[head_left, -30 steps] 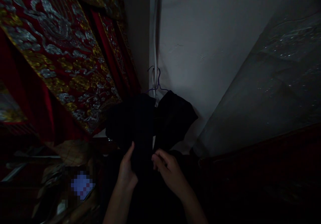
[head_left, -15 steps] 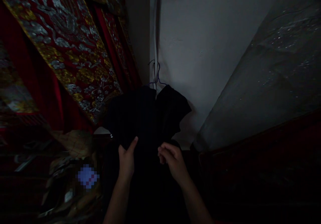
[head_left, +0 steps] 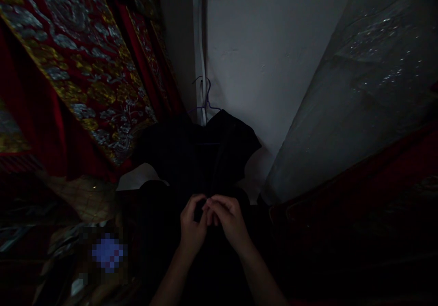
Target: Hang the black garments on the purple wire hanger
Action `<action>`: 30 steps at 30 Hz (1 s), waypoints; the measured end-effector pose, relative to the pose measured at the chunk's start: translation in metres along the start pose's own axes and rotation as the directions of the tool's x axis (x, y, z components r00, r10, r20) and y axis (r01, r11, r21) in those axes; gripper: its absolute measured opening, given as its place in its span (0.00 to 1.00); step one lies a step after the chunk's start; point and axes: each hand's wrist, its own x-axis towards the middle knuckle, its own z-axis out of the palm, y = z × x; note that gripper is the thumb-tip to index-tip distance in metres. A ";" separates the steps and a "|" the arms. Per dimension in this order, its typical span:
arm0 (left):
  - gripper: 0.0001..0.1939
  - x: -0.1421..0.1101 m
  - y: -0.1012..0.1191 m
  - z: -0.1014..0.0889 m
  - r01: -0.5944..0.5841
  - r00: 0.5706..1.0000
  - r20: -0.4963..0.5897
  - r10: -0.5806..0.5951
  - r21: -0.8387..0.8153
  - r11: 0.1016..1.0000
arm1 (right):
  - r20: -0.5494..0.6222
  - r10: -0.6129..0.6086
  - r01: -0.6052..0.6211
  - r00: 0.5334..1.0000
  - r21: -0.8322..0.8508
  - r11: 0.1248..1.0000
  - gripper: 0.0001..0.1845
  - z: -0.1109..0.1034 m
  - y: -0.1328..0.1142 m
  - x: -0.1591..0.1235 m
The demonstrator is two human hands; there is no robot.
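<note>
A dark short-sleeved garment (head_left: 236, 146) hangs on a thin purple hanger (head_left: 208, 97) in front of me, its neckline parted in a V. My left hand (head_left: 194, 221) and my right hand (head_left: 229, 217) meet at the lower end of that opening. Both sets of fingers are pinched together at the garment's front edges, with the fingertips touching or nearly so. The cloth is so dark that any button or fastening between the fingertips cannot be made out.
Red cloth with gold and silver embroidery (head_left: 85, 68) hangs at the left. A white cord (head_left: 201, 32) runs down the pale wall (head_left: 260, 45). Clear plastic sheeting (head_left: 342, 100) slants across the right. At lower left lie a checked cloth (head_left: 85, 196) and a blurred blue item (head_left: 108, 252).
My left hand has swung right, from spread over the garment's left side to a pinch beside my right hand. The garment's neckline now shows a wider V.
</note>
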 end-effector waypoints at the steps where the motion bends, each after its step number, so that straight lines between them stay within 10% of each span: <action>1: 0.07 0.002 -0.001 0.003 0.015 1.000 -0.007 -0.015 -0.013 1.000 | 0.013 0.002 -0.002 1.000 -0.002 1.000 0.19 -0.002 0.002 0.000; 7: 0.04 0.012 -0.001 0.015 -0.079 0.996 0.039 0.078 0.016 0.997 | 0.001 0.092 -0.092 0.996 0.091 0.992 0.17 -0.019 -0.011 0.024; 16: 0.04 0.033 -0.043 0.010 -0.011 0.984 0.180 -0.008 0.103 0.995 | -0.043 -0.151 0.157 0.988 0.189 0.969 0.11 -0.020 -0.110 0.142; 23: 0.19 0.115 0.046 -0.009 -0.228 0.973 0.044 0.227 0.010 0.974 | -0.008 -0.320 0.318 0.947 -0.076 0.945 0.14 -0.021 -0.089 0.114; 30: 0.07 0.180 0.096 0.001 -0.613 0.790 0.202 0.579 0.300 0.731 | -0.020 -0.451 0.436 0.892 -0.219 0.873 0.15 -0.029 -0.101 0.119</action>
